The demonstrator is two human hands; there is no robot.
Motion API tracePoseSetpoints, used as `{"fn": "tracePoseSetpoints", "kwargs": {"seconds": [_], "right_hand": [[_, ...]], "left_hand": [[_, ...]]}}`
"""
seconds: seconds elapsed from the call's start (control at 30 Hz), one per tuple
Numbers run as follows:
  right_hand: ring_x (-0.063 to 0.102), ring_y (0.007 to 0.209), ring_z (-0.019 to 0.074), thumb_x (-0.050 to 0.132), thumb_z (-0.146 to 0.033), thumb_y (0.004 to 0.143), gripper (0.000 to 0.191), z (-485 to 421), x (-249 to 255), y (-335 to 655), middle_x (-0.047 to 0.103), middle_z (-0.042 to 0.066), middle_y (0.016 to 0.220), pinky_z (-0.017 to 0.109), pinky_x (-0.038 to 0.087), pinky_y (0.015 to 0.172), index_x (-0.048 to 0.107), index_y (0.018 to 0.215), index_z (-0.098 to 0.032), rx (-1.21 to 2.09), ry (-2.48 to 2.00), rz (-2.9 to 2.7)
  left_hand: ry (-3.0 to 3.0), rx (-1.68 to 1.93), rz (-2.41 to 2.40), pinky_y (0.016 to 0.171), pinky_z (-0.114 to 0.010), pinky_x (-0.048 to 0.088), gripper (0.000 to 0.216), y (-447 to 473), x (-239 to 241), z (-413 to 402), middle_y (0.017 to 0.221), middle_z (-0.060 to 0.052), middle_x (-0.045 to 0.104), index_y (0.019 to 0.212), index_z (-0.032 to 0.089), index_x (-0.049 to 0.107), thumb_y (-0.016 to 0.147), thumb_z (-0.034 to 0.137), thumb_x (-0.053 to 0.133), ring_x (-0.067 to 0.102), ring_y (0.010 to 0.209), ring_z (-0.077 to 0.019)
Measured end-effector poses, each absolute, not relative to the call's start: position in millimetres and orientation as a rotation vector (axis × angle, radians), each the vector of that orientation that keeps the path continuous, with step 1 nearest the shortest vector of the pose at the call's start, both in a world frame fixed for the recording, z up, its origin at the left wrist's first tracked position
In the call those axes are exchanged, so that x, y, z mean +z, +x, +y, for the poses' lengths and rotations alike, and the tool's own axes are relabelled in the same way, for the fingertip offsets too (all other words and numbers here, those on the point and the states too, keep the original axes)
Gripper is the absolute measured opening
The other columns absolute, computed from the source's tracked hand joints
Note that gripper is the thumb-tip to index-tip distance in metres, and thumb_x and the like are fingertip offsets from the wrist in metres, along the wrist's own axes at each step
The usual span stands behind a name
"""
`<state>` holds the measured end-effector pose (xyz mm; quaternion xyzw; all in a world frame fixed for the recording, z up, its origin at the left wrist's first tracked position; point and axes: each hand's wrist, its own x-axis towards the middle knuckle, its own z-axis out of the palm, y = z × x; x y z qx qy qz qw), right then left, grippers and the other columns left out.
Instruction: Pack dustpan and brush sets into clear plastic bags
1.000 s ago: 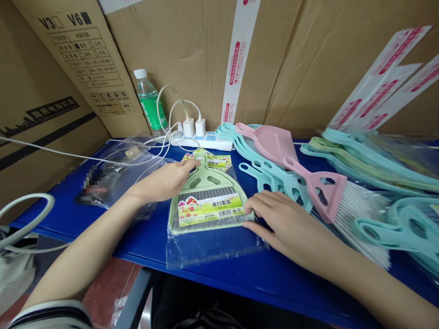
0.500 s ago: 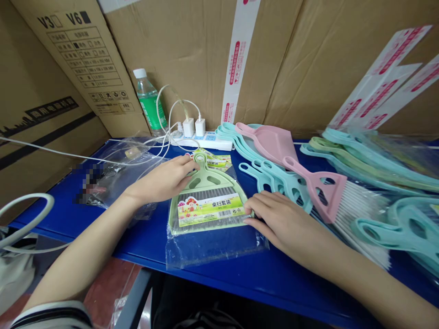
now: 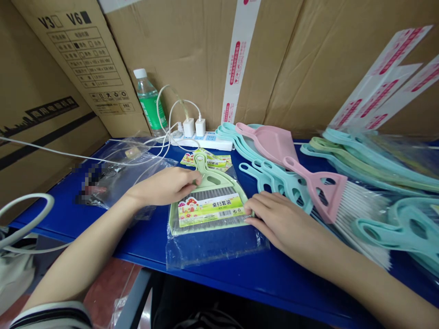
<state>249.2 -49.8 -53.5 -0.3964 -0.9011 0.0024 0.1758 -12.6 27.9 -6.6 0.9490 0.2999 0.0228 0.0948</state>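
A green dustpan and brush set (image 3: pixel 209 201) with a printed label card lies in a clear plastic bag (image 3: pixel 212 244) on the blue table (image 3: pixel 274 274). My left hand (image 3: pixel 164 185) rests at the set's left shoulder, fingers pinched on the bag and the green handle area. My right hand (image 3: pixel 277 219) presses its fingertips on the set's right lower corner, fingers stretched fairly flat.
Pink dustpan (image 3: pixel 270 141) and pink brush (image 3: pixel 322 189) lie over stacked teal brushes (image 3: pixel 274 178). More teal and green sets (image 3: pixel 377 164) fill the right. A power strip (image 3: pixel 202 139), green bottle (image 3: pixel 149 103), loose bags (image 3: pixel 120 169) and cardboard boxes (image 3: pixel 192 50) stand behind.
My left hand has slid down and right from the handle's ring to the set's left shoulder. The set shifted slightly inside the bag. My right hand has barely moved.
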Motion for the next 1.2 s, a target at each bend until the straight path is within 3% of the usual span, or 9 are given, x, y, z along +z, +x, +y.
{"fn": "tracePoseSetpoints", "kwargs": {"seconds": [0.3, 0.57, 0.73, 1.2], "right_hand": [[0.058, 0.071, 0.0199, 0.043, -0.010, 0.092, 0.019, -50, -56, 250, 0.062, 0.003, 0.076, 0.034, 0.045, 0.066, 0.053, 0.080, -0.022, 0.004, -1.147, -2.582], [0.058, 0.069, 0.0202, 0.043, -0.007, 0.091, 0.020, -51, -53, 248, 0.061, 0.002, 0.075, 0.034, 0.045, 0.064, 0.052, 0.079, -0.022, 0.000, -1.141, -2.580], [0.058, 0.070, 0.0209, 0.046, -0.007, 0.090, 0.019, -50, -53, 248, 0.060, 0.003, 0.075, 0.035, 0.046, 0.066, 0.053, 0.079, -0.021, -0.007, -1.126, -2.599], [0.058, 0.072, 0.0209, 0.039, -0.015, 0.095, 0.021, -51, -51, 248, 0.060, 0.004, 0.076, 0.035, 0.048, 0.066, 0.053, 0.081, -0.022, 0.112, -1.134, -2.557]], "left_hand": [[2.783, 0.039, 0.841, 0.054, -0.026, 0.036, 0.015, -10, -5, 24, 0.068, 0.000, 0.059, 0.088, 0.017, 0.055, 0.091, 0.015, 0.041, 0.051, 0.055, -0.0114], [2.687, -0.061, 0.648, 0.057, -0.025, 0.038, 0.003, 0, -2, 7, 0.076, 0.000, 0.061, 0.089, 0.018, 0.058, 0.089, 0.020, 0.055, 0.055, 0.063, -0.0121], [2.710, -0.101, 0.557, 0.055, -0.025, 0.036, 0.014, 6, -7, -1, 0.073, 0.002, 0.058, 0.090, 0.018, 0.057, 0.085, 0.027, 0.068, 0.054, 0.063, -0.0128], [2.706, -0.125, 0.520, 0.056, -0.026, 0.037, 0.009, 11, -9, -7, 0.072, 0.001, 0.058, 0.088, 0.019, 0.057, 0.084, 0.012, 0.061, 0.053, 0.063, -0.0136]]}}
